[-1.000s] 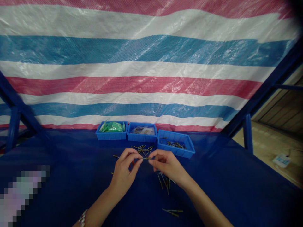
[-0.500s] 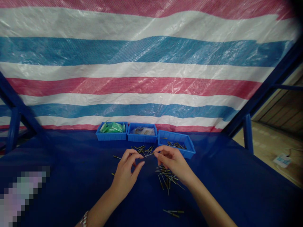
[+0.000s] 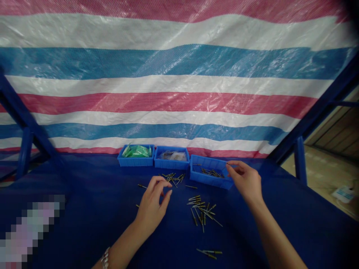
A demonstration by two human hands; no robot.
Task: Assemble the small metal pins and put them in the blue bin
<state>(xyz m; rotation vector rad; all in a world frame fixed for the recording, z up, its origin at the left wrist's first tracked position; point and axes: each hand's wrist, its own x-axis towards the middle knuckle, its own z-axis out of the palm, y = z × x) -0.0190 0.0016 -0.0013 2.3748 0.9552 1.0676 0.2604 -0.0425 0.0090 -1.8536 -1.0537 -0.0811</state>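
My right hand (image 3: pixel 246 181) is at the right end of the right-hand blue bin (image 3: pixel 211 181), thumb and forefinger pinched together. A small dark tip shows at those fingertips, seemingly the thin metal rod held there a moment ago; most of it is hidden. Inside that bin lie several thin rods (image 3: pixel 212 173) with yellowish thicker ends. Over the table's middle, my left hand (image 3: pixel 153 207) is open, thumb apart from curved fingers, nothing visible between them. Just beyond it is a small heap of similar rods (image 3: pixel 174 179). A larger scattered group (image 3: pixel 202 211) lies between my hands.
Left of that bin stand a blue bin (image 3: pixel 171 163) with clear plastic bags and another (image 3: pixel 136 161) with green packets. A few rods (image 3: pixel 209 253) lie near the front of the blue table (image 3: pixel 106 213). Striped sheeting (image 3: pixel 168 101) hangs behind, between blue frame posts (image 3: pixel 299 158).
My right hand has moved right and away from me, from beside my left fingertips to the right bin's end, uncovering rods on the table. My left hand has hardly moved.
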